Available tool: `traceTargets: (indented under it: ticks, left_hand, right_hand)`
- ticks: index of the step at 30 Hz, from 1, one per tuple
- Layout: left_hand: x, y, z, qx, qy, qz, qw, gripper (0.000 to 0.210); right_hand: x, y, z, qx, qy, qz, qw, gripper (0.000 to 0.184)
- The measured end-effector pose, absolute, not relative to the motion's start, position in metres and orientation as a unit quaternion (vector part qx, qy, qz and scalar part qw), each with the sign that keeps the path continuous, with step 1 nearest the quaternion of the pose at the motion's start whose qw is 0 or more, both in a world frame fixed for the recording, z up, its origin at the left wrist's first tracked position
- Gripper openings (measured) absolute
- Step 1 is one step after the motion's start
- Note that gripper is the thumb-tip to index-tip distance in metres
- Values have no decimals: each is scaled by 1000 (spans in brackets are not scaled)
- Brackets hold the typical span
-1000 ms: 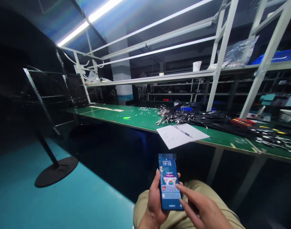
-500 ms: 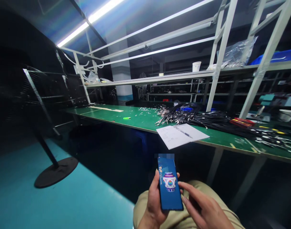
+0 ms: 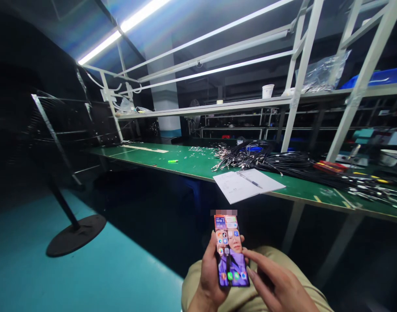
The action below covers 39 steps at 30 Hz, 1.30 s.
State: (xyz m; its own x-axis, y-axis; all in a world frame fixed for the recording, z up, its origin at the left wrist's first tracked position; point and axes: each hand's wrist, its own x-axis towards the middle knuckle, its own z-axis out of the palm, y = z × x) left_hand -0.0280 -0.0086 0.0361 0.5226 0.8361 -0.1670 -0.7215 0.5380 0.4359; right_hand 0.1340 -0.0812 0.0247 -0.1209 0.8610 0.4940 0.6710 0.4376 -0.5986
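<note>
The left hand (image 3: 208, 277) is curled around one phone (image 3: 230, 251), thumb on its left edge and fingertips on the right, holding it upright over the lap. The right hand (image 3: 278, 286) floats just beside the phone, fingers loosely open and holding nothing, one fingertip by the screen's edge. On the green table (image 3: 185, 162) lie one sheet of paper (image 3: 247, 184), one pen (image 3: 249, 179) on it, and one pile of black cables (image 3: 270, 159).

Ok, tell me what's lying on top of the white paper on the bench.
A pen lies across the white paper. Whatever is beneath the sheet on the green bench is hidden.
</note>
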Motion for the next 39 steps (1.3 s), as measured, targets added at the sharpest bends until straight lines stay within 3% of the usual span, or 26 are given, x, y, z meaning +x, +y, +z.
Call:
traceTargets:
  ticks: [22, 27, 32, 39]
  left_hand:
    - [-28, -10, 38, 164, 163, 440, 868, 62]
    - [-27, -11, 39, 172, 166, 432, 870, 71]
    - [-27, -11, 43, 147, 174, 452, 863, 58]
    - [-27, -10, 42, 133, 184, 456, 860, 61]
  right_hand:
    - [136, -81, 21, -515, -741, 97, 421, 37]
    - [136, -80, 22, -510, -742, 91, 426, 36]
    - [136, -80, 20, -510, -739, 82, 432, 36]
    - [139, -77, 8, -508, -737, 69, 440, 36]
